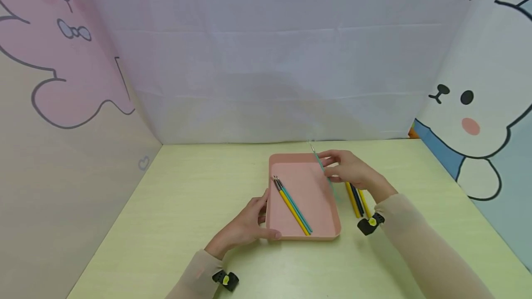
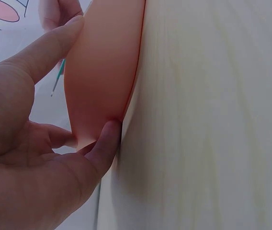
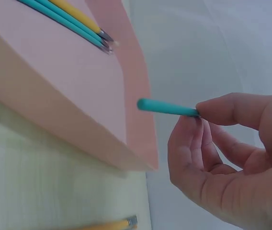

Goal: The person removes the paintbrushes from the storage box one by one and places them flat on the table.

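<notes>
Head view: pinching a teal brush [image 1: 319,161] in the right hand [image 1: 351,170], up at the right rim of the pink tray [image 1: 299,170], and gripping that tray's near left corner with the left hand [image 1: 248,223]. Spot yellow and teal brushes [image 1: 291,209] inside, just right of the left hand, plus yellow and dark handles [image 1: 356,200] on the table [image 1: 199,174], just nearer than the right hand. Left wrist: pressing thumb and fingers onto the tray's side. Right wrist: clasping the teal brush between thumb and fingertips, with its rounded end poking out from the hand.
</notes>
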Motion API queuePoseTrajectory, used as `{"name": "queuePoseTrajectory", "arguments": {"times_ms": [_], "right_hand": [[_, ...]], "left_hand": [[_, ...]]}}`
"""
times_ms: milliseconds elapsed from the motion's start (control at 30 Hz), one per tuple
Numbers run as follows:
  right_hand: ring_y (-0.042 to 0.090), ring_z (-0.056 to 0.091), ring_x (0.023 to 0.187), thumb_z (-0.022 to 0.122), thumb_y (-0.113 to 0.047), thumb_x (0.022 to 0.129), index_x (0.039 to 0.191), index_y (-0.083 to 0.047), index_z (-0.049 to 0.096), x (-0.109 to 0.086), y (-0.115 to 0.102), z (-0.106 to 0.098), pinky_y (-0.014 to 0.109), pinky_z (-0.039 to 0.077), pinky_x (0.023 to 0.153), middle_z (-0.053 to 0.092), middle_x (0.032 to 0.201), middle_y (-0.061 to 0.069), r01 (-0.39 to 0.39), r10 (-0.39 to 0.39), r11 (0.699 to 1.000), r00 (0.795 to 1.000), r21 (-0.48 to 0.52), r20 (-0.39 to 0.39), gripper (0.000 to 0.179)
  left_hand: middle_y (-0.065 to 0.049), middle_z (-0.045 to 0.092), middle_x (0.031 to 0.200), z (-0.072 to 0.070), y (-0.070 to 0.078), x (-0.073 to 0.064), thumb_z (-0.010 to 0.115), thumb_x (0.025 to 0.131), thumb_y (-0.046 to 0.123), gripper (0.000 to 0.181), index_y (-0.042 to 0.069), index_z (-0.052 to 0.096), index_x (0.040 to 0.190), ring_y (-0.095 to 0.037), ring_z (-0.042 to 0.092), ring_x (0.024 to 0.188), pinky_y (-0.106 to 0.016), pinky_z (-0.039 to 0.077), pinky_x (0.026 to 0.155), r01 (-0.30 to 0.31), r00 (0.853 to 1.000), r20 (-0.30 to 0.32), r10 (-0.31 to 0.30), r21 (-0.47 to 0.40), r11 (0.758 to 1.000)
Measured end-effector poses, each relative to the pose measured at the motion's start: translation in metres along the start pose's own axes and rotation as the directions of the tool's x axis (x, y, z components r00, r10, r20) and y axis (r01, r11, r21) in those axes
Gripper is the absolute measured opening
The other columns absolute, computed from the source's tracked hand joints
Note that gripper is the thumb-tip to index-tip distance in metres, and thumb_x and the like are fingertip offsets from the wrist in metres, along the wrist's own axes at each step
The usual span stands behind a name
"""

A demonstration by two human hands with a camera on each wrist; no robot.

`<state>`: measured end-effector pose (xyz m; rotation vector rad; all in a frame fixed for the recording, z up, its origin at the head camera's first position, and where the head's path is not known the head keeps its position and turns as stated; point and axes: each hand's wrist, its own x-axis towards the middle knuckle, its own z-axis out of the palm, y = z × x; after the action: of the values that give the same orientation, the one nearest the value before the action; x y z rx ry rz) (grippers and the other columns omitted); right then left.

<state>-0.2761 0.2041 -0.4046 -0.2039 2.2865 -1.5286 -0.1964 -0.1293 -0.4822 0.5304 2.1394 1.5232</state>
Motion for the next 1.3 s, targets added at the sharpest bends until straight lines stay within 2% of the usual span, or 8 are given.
{"name": "queuePoseTrajectory", "arguments": {"times_ms": [200,467,800,1067,1300], "right_hand": [[0.028,0.064,0.101,0.061,0.001,0.102,0.160,0.000,0.040,-0.015,0.011,-0.021,0.035,0.064,0.090,0.047,0.141,0.029,0.001,-0.002,1.000,0.998,-0.023,-0.069,0.061],[0.031,0.066,0.113,0.060,0.001,0.103,0.163,0.002,0.033,-0.030,0.036,-0.042,0.038,0.064,0.094,0.044,0.147,0.032,-0.035,0.028,0.999,0.988,-0.042,-0.153,0.065],[0.042,0.060,0.121,0.060,-0.001,0.103,0.164,0.003,0.031,-0.041,0.052,-0.055,0.035,0.065,0.092,0.042,0.149,0.033,-0.105,0.079,0.990,0.969,-0.096,-0.236,0.067],[0.034,0.061,0.115,0.061,-0.002,0.103,0.163,0.004,0.032,-0.046,0.063,-0.059,0.032,0.066,0.089,0.043,0.147,0.034,-0.097,0.068,0.990,0.961,-0.098,-0.267,0.067],[0.032,0.063,0.112,0.061,-0.001,0.103,0.163,0.005,0.031,-0.047,0.068,-0.061,0.029,0.066,0.086,0.043,0.147,0.035,-0.102,0.076,0.991,0.960,-0.087,-0.269,0.067]], "left_hand": [[-0.017,0.028,0.155,0.000,0.000,-0.001,0.092,0.085,0.014,0.126,0.027,0.000,0.172,-0.027,0.050,0.144,-0.029,0.052,0.112,0.013,1.000,-0.001,-0.013,-0.001,1.000],[-0.017,0.029,0.155,0.000,0.000,-0.002,0.091,0.086,0.015,0.126,0.025,0.000,0.172,-0.028,0.050,0.145,-0.030,0.052,0.112,0.027,1.000,-0.009,-0.027,0.002,1.000],[-0.016,0.028,0.156,0.000,0.000,-0.002,0.092,0.085,0.015,0.126,0.027,0.001,0.172,-0.028,0.050,0.145,-0.032,0.052,0.113,0.024,1.000,-0.007,-0.024,0.003,1.000],[-0.016,0.026,0.159,0.000,-0.001,0.000,0.092,0.085,0.016,0.127,0.024,0.000,0.172,-0.029,0.048,0.146,-0.031,0.051,0.113,0.017,1.000,-0.005,-0.017,0.003,1.000],[-0.019,0.025,0.160,0.000,-0.001,-0.001,0.091,0.086,0.017,0.126,0.023,0.000,0.172,-0.032,0.047,0.147,-0.035,0.051,0.114,0.013,1.000,-0.006,-0.014,-0.009,1.000]]}}
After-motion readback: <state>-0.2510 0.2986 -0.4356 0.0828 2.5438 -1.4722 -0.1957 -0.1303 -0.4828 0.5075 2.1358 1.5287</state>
